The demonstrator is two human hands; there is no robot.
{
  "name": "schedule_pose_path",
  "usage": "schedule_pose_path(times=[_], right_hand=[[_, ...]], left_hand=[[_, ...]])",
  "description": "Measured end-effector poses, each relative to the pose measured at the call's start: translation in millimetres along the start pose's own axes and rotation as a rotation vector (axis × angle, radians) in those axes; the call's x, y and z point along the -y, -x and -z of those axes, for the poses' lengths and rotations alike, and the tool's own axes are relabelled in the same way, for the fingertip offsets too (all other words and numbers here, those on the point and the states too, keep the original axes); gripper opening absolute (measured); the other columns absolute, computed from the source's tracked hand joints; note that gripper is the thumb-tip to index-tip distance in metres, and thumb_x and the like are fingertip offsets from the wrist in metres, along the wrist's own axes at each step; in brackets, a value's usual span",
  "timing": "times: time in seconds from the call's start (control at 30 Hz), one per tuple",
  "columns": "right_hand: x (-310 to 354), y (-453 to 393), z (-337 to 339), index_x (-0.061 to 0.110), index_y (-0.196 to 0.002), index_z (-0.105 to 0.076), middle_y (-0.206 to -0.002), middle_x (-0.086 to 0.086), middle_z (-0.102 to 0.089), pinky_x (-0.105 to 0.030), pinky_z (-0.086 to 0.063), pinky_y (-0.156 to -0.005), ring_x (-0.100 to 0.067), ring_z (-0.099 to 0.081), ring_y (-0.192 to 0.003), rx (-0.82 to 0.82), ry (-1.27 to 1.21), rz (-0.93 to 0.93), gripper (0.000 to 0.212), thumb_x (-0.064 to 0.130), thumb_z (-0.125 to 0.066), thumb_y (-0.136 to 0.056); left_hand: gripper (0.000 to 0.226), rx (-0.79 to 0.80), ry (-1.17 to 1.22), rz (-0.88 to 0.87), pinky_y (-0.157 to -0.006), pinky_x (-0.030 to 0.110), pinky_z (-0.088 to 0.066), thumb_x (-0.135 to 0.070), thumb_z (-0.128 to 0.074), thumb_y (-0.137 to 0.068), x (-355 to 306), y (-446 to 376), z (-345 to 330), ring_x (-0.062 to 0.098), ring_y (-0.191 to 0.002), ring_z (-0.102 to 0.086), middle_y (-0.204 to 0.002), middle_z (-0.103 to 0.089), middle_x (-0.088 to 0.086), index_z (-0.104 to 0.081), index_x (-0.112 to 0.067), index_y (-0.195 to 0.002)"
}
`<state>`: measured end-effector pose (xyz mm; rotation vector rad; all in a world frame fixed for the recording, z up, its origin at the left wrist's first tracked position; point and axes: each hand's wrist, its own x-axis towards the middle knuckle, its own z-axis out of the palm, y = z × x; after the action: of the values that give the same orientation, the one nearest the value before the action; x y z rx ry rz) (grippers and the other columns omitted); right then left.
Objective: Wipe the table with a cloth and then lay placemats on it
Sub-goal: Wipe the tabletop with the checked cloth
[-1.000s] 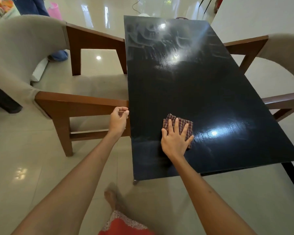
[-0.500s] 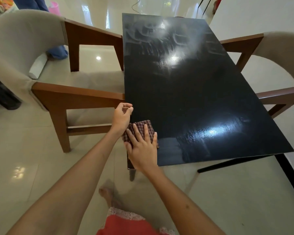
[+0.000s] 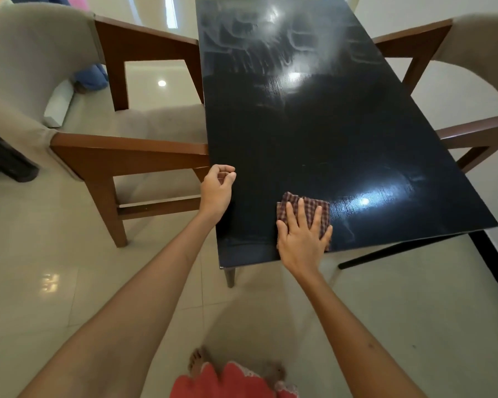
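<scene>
We look down on a glossy black table (image 3: 314,133) whose far half carries pale smeared streaks under the glare of ceiling lights. Our right hand (image 3: 301,239) lies flat with fingers spread on a folded checked cloth (image 3: 306,209), pressing it onto the near end of the tabletop, close to the front edge. Our left hand (image 3: 216,189) hovers at the table's left edge with its fingers loosely curled, holding nothing. A wood-armed chair (image 3: 104,145) with beige upholstery stands against the left side, a second chair (image 3: 472,81) at the right. Below, a bare foot (image 3: 197,361) and a red hem (image 3: 224,382) show over pale floor tiles (image 3: 41,268).
</scene>
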<state>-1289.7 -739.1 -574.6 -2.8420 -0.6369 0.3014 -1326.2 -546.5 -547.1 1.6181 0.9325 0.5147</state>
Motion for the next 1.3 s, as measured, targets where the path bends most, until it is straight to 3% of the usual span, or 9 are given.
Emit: schedule_pose_path(times=[0.17, 0.33, 0.53, 0.67, 0.83, 1.0, 1.13, 1.3], right_hand=[[50, 40, -19, 0.041, -0.150, -0.023, -0.159, 0.014, -0.014, -0.059, 0.002, -0.117, -0.024, -0.001, -0.150, 0.004, -0.004, 0.240, 0.053, 0.053, -0.018, -0.099], [88, 74, -42, 0.038, -0.144, -0.039, -0.158, 0.008, -0.028, -0.062, -0.010, -0.116, -0.028, -0.015, -0.148, 0.041, 0.041, 0.466, 0.047, 0.044, -0.036, -0.098], [55, 66, -40, 0.038, -0.142, -0.043, -0.157, 0.009, -0.031, -0.059, -0.013, -0.117, -0.026, -0.018, -0.148, 0.036, 0.071, 0.700, 0.042, 0.045, -0.035, -0.100], [10, 64, -39, 0.039, -0.145, -0.036, -0.157, 0.007, -0.031, -0.056, -0.014, -0.118, -0.025, -0.017, -0.149, -0.041, 0.084, 0.842, 0.044, 0.041, -0.040, -0.101], [-84, 44, -31, 0.034, -0.134, -0.055, -0.148, 0.005, -0.046, -0.057, -0.027, -0.112, -0.026, -0.035, -0.142, -0.366, 0.000, 0.711, 0.053, 0.013, -0.064, -0.086], [-157, 24, -2, 0.032, -0.135, -0.049, -0.145, 0.005, -0.049, -0.059, -0.028, -0.111, -0.026, -0.039, -0.140, -0.384, -0.021, 0.533, 0.063, 0.003, -0.068, -0.082], [-220, 13, 10, 0.023, -0.126, -0.063, -0.139, 0.000, -0.056, -0.058, -0.032, -0.109, -0.028, -0.038, -0.139, -0.513, -0.039, 0.371, 0.051, -0.003, -0.058, -0.082], [-296, 2, 45, 0.016, -0.120, -0.068, -0.135, -0.003, -0.059, -0.056, -0.047, -0.095, -0.033, -0.048, -0.131, -0.578, -0.152, 0.140, 0.061, -0.014, -0.077, -0.068]], left_hand=[[0.014, 0.059, -0.022, -0.008, -0.074, 0.014, -0.044, -0.017, -0.054, -0.095, -7, -10, 1, 0.011, -0.092, -0.058, -0.098, -0.061, 0.000, -0.059, -0.014, -0.107], [0.017, 0.075, -0.046, -0.001, -0.075, 0.013, -0.044, -0.017, -0.053, -0.096, -14, -12, 0, 0.011, -0.095, -0.058, -0.103, -0.061, 0.000, -0.059, -0.012, -0.111], [0.018, 0.098, -0.088, 0.002, -0.077, 0.016, -0.045, -0.017, -0.053, -0.096, -17, -6, -9, 0.012, -0.098, -0.059, -0.105, -0.061, 0.000, -0.059, -0.013, -0.112], [0.018, 0.117, -0.106, -0.006, -0.079, 0.019, -0.046, -0.019, -0.054, -0.095, -27, 1, -21, 0.010, -0.096, -0.059, -0.103, -0.062, -0.001, -0.059, -0.016, -0.112], [0.017, 0.156, -0.097, -0.021, -0.073, 0.015, -0.043, -0.019, -0.054, -0.095, -42, 19, -53, 0.007, -0.092, -0.058, -0.100, -0.061, -0.003, -0.059, -0.017, -0.112], [0.012, 0.241, -0.091, -0.043, -0.073, 0.018, -0.046, -0.017, -0.056, -0.094, -57, 44, -105, 0.012, -0.088, -0.060, -0.095, -0.063, 0.000, -0.061, -0.016, -0.105], [0.009, 0.313, -0.106, -0.057, -0.069, 0.016, -0.046, -0.015, -0.056, -0.094, -75, 62, -153, 0.008, -0.081, -0.058, -0.090, -0.062, -0.002, -0.061, -0.016, -0.101], [0.008, 0.372, -0.137, -0.107, -0.066, 0.013, -0.045, -0.015, -0.056, -0.094, -96, 70, -216, 0.004, -0.077, -0.056, -0.087, -0.060, -0.005, -0.060, -0.017, -0.100]])
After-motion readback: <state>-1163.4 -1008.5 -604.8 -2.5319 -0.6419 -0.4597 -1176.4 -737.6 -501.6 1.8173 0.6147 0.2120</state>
